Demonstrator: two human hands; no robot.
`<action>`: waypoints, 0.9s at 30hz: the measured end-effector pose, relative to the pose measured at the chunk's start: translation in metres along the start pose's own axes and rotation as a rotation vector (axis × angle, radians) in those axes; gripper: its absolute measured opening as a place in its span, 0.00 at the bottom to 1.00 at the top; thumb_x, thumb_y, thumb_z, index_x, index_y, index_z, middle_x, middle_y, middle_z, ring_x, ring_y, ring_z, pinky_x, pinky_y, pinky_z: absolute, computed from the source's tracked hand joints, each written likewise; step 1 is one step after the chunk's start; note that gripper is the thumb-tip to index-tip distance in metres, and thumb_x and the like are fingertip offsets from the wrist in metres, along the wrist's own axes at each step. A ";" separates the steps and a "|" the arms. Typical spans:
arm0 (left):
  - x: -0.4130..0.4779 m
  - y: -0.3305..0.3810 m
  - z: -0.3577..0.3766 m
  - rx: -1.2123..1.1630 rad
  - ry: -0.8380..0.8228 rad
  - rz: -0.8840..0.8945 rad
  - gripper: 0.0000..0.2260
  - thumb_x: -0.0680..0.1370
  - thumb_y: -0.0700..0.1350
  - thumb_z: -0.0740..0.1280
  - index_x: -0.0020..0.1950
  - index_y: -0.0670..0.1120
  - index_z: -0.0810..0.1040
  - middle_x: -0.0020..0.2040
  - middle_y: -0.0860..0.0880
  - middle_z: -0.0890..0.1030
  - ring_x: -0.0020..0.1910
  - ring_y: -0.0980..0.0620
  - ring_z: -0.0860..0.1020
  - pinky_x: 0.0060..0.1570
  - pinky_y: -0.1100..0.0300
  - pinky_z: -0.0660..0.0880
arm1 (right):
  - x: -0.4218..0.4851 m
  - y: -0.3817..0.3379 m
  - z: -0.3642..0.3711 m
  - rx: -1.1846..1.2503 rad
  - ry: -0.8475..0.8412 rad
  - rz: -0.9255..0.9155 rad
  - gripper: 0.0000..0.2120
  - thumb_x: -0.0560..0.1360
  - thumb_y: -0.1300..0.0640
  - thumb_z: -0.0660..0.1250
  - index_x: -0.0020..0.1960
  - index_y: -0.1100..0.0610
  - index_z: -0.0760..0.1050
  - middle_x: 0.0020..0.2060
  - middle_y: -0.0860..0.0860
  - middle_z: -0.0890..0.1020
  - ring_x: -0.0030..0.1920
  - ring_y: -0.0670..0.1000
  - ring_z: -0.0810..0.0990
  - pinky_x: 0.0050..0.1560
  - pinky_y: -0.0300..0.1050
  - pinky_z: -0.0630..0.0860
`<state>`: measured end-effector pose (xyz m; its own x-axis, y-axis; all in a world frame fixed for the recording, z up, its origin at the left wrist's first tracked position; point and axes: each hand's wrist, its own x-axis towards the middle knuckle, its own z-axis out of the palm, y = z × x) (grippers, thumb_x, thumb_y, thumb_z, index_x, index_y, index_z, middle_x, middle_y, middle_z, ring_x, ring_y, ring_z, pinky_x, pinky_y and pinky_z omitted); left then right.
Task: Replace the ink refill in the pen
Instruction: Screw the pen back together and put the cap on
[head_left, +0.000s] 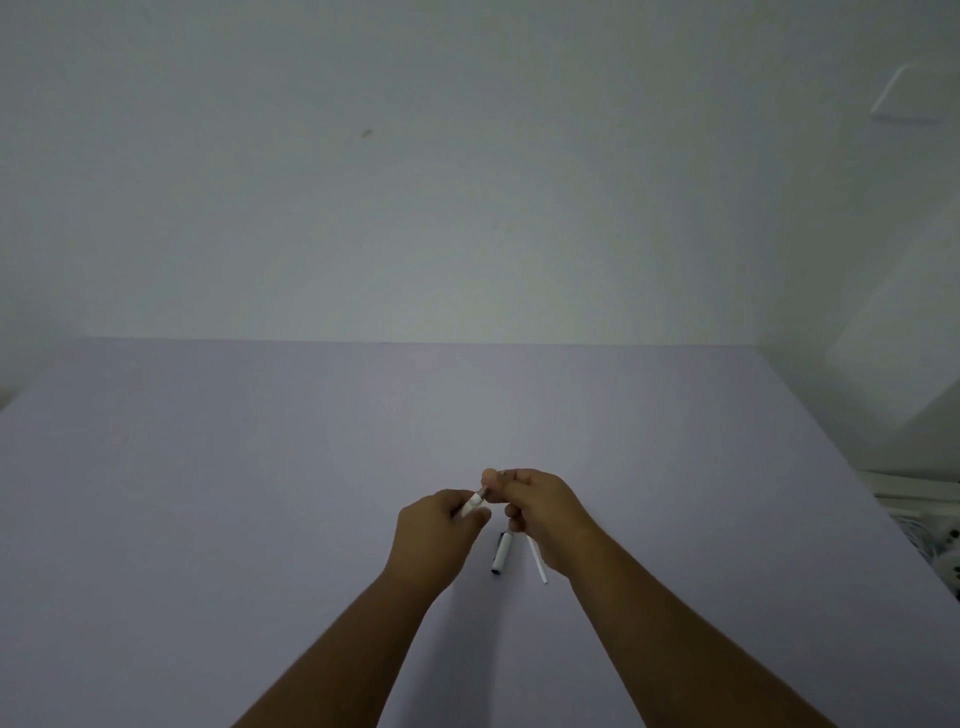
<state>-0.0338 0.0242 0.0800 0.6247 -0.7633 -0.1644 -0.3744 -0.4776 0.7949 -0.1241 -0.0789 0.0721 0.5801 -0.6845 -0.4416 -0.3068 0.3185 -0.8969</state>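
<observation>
My left hand (439, 525) grips a white pen barrel (474, 503) above the pale lilac table (208, 493). My right hand (535, 506) pinches the barrel's upper end with thumb and fingertips. Most of the barrel is hidden in my left fist. On the table below my hands lies a short white pen cap (502, 553) with a dark clip and dark end. Just right of it lies a thin white refill (538, 564), its upper part hidden under my right hand.
A plain white wall (467, 182) rises behind the table's far edge. Off the table's right edge stand white items with black dots (935, 545). A white wall fitting (909, 98) is at the upper right.
</observation>
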 end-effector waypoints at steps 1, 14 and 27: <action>0.001 -0.002 -0.001 -0.068 -0.027 -0.062 0.11 0.76 0.45 0.65 0.57 0.47 0.80 0.43 0.46 0.82 0.39 0.52 0.75 0.40 0.63 0.71 | 0.004 0.002 -0.002 -0.016 0.023 0.008 0.13 0.75 0.46 0.66 0.49 0.55 0.79 0.41 0.50 0.82 0.39 0.48 0.74 0.43 0.43 0.75; 0.013 -0.034 -0.009 -0.507 -0.146 -0.396 0.07 0.75 0.39 0.68 0.52 0.43 0.82 0.39 0.43 0.81 0.38 0.48 0.79 0.45 0.53 0.80 | 0.053 0.081 0.020 -0.914 0.275 0.093 0.17 0.74 0.52 0.67 0.58 0.61 0.70 0.55 0.58 0.81 0.54 0.57 0.81 0.51 0.47 0.79; 0.012 -0.030 -0.017 -0.577 -0.221 -0.446 0.05 0.74 0.37 0.70 0.48 0.42 0.83 0.39 0.43 0.82 0.35 0.49 0.80 0.35 0.59 0.80 | 0.054 0.012 0.014 0.251 0.250 -0.017 0.08 0.75 0.57 0.67 0.49 0.61 0.79 0.41 0.57 0.82 0.39 0.50 0.80 0.43 0.45 0.80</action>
<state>-0.0035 0.0363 0.0639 0.4580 -0.6501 -0.6063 0.3367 -0.5044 0.7951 -0.0857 -0.1033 0.0374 0.3716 -0.8206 -0.4342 -0.0855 0.4355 -0.8961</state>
